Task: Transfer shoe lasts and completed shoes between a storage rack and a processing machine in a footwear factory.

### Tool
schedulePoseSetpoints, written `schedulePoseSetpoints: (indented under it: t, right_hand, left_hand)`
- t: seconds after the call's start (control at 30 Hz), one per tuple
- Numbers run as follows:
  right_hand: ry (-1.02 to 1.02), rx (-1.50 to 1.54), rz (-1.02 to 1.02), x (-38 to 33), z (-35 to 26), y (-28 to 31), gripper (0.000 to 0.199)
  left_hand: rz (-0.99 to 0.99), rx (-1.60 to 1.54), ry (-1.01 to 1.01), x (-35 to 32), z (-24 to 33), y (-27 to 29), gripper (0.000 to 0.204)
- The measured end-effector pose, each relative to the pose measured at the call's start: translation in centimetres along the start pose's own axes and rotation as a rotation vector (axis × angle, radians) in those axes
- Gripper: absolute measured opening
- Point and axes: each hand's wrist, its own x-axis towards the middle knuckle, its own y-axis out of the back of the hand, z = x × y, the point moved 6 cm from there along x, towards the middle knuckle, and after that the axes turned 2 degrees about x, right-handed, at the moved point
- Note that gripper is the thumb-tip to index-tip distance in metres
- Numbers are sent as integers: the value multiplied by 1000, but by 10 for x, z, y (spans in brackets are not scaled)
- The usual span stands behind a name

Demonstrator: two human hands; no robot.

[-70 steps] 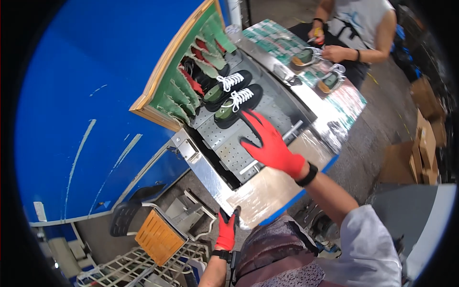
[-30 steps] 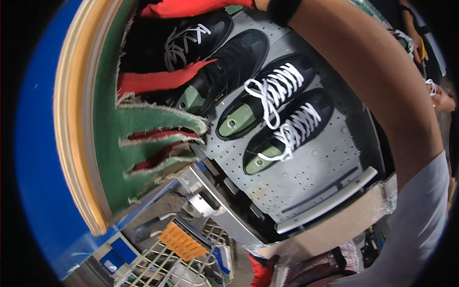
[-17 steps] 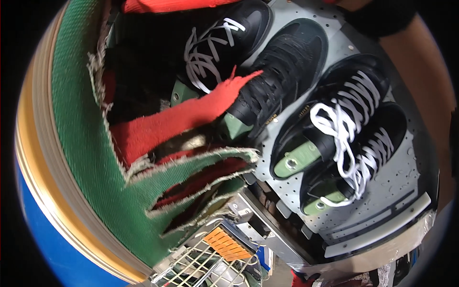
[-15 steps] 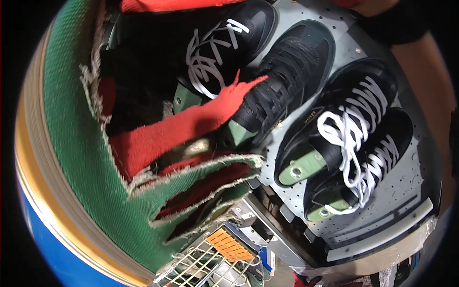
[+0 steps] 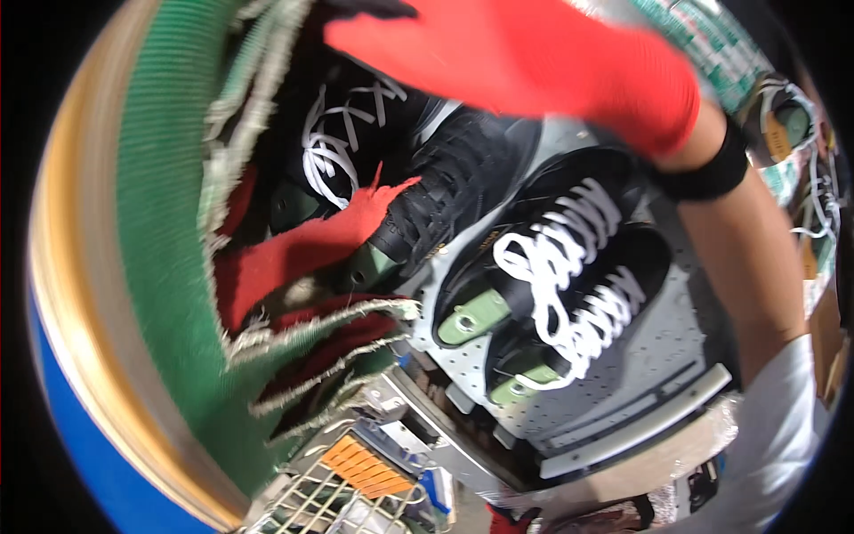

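Observation:
My right hand (image 5: 507,53), in a red glove with a black band at the wrist, reaches leftward over the shoes at the top. Motion smears it and the upper edge cuts it off, so its grip is unclear. Beneath it are a black shoe with loose white laces (image 5: 329,160) and a black-laced shoe (image 5: 454,178). Nearer are two more black shoes with white laces, a larger-looking one (image 5: 551,240) and a lower one (image 5: 596,320). Green shoe lasts (image 5: 476,316) with metal-rimmed holes show in their openings. My left hand is out of view.
A frayed green curtain (image 5: 178,267) with red inner strips (image 5: 302,249) hangs at left, one strip touching the black-laced shoe. The shoes rest on a perforated metal tray (image 5: 649,365) with a pale curved bar (image 5: 640,423). A wire basket (image 5: 338,489) stands below; wrapped items (image 5: 712,44) lie upper right.
My right hand and forearm have come further into view from the top right. The shoes and tray now sit further left in the picture as the view has shifted.

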Motion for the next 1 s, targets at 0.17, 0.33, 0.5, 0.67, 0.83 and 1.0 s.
schedulePoseSetpoints:
  t: [0.17,0.33,0.5,0.67,0.83,1.0]
  right_hand:
    - [-673,-118,-214,-29,-67,59,39]
    - [-883,-42,-372,-64,-166,96,55]
    - [-773,-174,-856,-93,-231,86,81]
    - [-610,-318,-1034,-102,-231,42,85]
    - [-569,-408,-1169,-124,-220,21,77]
    - [-567,-318,-1085,-117,-213,24,77]
  left_hand:
    - [-56,27,-199,10,3,-5,53]
    - [-51,-308,-545,15,62,4,48]
    - [-33,-313,-704,61,28,-21,70]
    - [-59,-465,-671,27,46,-12,70]
    - [-101,-598,-546,19,58,-12,76]
    - [130,-443,-913,54,33,-11,72]
